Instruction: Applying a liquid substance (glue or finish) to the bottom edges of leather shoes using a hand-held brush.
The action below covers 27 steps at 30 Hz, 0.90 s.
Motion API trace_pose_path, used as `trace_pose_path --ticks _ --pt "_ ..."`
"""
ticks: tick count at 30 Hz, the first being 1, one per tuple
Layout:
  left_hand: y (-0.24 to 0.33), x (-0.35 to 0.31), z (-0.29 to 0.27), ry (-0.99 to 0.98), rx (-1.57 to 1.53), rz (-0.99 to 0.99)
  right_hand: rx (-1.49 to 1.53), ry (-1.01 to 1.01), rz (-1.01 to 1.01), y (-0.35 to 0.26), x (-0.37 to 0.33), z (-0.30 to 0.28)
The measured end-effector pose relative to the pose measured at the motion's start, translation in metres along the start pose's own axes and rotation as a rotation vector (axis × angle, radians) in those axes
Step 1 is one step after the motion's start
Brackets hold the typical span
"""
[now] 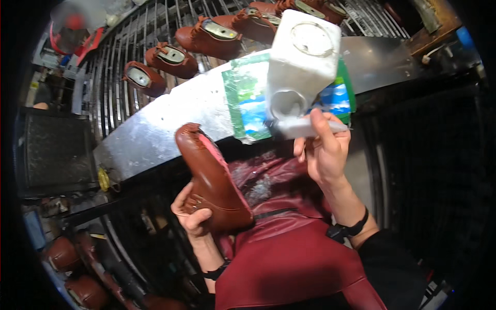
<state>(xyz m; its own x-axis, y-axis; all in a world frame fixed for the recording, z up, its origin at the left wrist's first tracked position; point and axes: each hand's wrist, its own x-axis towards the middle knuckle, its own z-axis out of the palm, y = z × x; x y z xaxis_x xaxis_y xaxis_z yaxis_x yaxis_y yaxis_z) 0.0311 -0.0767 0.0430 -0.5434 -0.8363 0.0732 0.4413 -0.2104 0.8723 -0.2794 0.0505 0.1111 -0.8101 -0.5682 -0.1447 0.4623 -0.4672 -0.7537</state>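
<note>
My left hand [192, 213] is closed round a brown leather shoe upper [214, 178], held tilted above my lap with its pink lining edge facing right. Between the thumb and fingers of my right hand [329, 147] is a white flat-handled tool [302, 127], blurred, its far end close to the round opening of a white plastic container [305, 59]. Whether the tool's tip touches that rim, I cannot tell. The container rests on a green and blue plastic sheet [240, 98] at the edge of the metal bench [155, 121].
Several brown shoes [206, 39] stand in a row on a slatted metal rack [116, 57] beyond the bench. More brown shoes [85, 292] sit at the lower left. A dark panel [57, 150] stands at the left, and a red leather apron [289, 258] covers my lap.
</note>
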Motion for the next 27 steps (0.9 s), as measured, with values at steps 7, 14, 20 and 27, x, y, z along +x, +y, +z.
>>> trace_pose_path --ticks 7,14,20,27 --pt "0.008 -0.003 0.004 -0.027 -0.018 -0.078 -0.056 -0.263 0.151 0.0 0.009 0.065" --pt "0.014 0.004 0.004 -0.094 -0.088 -0.122 -0.366 -0.423 0.122 -0.013 0.002 0.066" --pt "0.013 0.011 -0.002 -0.016 -0.148 -0.194 -0.469 -0.524 0.05 -0.003 -0.038 0.04" --pt "0.001 0.026 -0.003 0.003 -0.187 -0.207 -0.431 -0.509 0.04 0.012 -0.073 0.008"
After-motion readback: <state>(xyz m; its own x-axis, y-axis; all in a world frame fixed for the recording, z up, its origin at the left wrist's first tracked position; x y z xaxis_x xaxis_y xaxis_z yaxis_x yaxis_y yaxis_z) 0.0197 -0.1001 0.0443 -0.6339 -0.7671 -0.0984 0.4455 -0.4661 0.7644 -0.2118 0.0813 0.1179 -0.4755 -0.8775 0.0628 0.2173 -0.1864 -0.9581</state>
